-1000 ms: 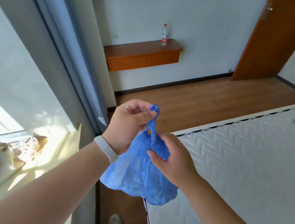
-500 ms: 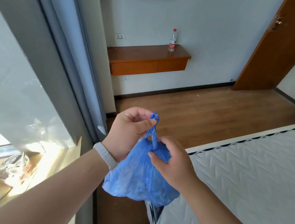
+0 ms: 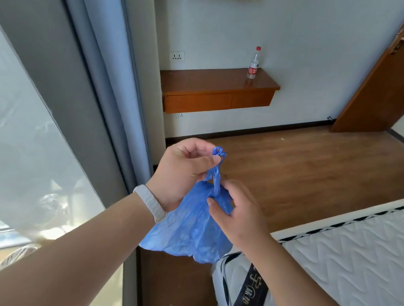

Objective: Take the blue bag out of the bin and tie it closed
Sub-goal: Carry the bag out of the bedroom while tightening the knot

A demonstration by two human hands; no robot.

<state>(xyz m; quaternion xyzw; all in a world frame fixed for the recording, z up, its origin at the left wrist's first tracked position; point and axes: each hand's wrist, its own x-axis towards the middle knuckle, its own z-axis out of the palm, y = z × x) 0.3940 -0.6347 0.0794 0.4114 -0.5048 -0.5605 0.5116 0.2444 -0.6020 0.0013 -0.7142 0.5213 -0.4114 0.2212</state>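
Note:
The blue bag (image 3: 191, 230) hangs in the air in front of me, its top twisted into a thin neck that ends in a small loop. My left hand (image 3: 183, 168), with a white band on the wrist, pinches the top of that neck between thumb and fingers. Just below, my right hand (image 3: 236, 213) grips the bag's gathered plastic at the base of the neck. No bin is in view.
A white quilted mattress (image 3: 349, 267) fills the lower right, its corner under the bag. A grey-blue curtain (image 3: 100, 59) and window stand at left. A wall-mounted wooden shelf (image 3: 216, 88) carries a plastic bottle (image 3: 254, 62). Beyond lie wooden floor (image 3: 308, 171) and a brown door (image 3: 398, 75).
The view has tilted upward, so the hands and bag sit lower in the frame. Both hands keep their grip on the twisted neck.

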